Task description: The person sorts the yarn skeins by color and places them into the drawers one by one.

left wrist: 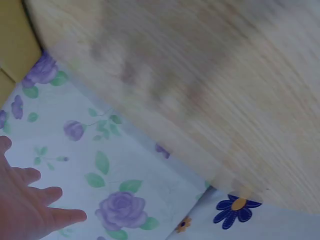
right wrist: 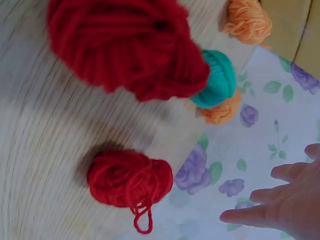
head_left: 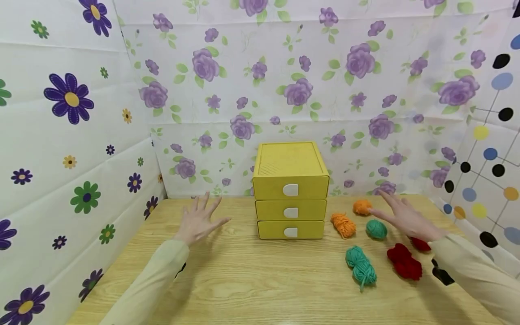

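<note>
Left hand (head_left: 197,222) and right hand (head_left: 410,220) spread above the table (head_left: 243,280).
Fingers apart on both, holding nothing. Right of the yellow three-drawer box (head_left: 290,158) lie an orange yarn skein (head_left: 343,225), orange yarn ball (head_left: 361,207), teal yarn ball (head_left: 376,229), teal yarn skein (head_left: 360,266), red yarn skein (head_left: 404,262) and, partly behind the right hand, a red yarn ball (head_left: 420,244). The yarn should be light, soft and hard to damage, though loose strands could snag or unwind; best taken round each bundle's thick body. The box looks stiff, with white tabs (head_left: 290,190) to pull.
</note>
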Demonstrator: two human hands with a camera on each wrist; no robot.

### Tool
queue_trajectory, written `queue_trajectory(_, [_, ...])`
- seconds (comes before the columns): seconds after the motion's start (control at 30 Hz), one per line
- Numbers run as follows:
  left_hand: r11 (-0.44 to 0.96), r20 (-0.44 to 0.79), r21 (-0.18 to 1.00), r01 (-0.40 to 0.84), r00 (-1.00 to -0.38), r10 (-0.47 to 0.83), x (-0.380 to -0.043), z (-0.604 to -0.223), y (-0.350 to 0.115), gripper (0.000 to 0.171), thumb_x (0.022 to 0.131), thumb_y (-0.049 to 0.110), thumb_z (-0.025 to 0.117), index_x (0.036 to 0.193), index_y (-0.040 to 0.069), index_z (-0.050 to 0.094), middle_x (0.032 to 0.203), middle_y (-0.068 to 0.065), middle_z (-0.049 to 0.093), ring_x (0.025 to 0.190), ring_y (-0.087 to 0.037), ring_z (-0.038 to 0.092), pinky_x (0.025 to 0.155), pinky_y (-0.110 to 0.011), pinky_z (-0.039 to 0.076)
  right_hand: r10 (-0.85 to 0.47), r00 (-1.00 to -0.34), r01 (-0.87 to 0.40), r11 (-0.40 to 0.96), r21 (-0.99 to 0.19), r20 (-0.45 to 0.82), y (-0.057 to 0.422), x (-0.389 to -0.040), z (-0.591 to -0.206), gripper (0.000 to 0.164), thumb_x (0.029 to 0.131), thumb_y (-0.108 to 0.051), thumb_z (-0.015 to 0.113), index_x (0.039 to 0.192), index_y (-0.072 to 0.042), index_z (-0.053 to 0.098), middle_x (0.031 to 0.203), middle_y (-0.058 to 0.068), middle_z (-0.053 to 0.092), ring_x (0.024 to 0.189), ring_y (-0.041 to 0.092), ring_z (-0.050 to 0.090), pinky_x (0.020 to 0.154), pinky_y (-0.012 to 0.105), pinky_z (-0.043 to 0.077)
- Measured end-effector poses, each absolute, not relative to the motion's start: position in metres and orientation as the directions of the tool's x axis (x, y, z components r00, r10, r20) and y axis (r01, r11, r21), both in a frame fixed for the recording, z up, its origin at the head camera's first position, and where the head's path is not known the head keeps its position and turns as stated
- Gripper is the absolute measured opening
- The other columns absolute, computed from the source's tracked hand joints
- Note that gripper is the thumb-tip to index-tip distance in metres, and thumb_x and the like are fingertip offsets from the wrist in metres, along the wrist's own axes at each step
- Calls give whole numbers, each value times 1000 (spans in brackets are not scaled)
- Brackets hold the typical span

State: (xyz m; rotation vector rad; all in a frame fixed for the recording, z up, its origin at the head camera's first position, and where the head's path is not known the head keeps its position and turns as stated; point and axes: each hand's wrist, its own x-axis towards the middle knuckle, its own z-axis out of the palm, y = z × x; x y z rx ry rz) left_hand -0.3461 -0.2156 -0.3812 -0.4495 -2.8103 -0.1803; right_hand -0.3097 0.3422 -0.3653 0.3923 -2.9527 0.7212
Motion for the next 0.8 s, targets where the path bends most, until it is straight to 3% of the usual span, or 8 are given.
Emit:
queue_trajectory(0.23, [928,299,76,365,-896,328,-346,-361,-199,81,82,73,29,146,24,20,148,-13,4,129,-43,7,91,-68,5,-259,-951,-309,789,-531,168,330,-316,-362,83,91,-47,48,146,-9,-1,144,27,8,125,49,8,87,69,14])
queue_trajectory(0.53, [912,328,44,409,-868,373,-344,-341,-190,78,84,70,32,147,26,15,148,-13,5,129,-42,11,91,-66,14,-213,-959,-282,701,-655,184,319,-311,-346,80,93,-44,46,145,-3,2,139,31,16,120,52,20,88,64,23])
queue_trajectory(0.8, [876,275,221,429,-889,366,-347,-321,-183,76,85,67,34,147,28,12,147,-16,6,128,-43,11,85,-67,26,-247,-945,-291,342,-894,213,302,-308,-332,65,96,-34,44,142,-1,12,135,27,24,118,43,32,90,51,34])
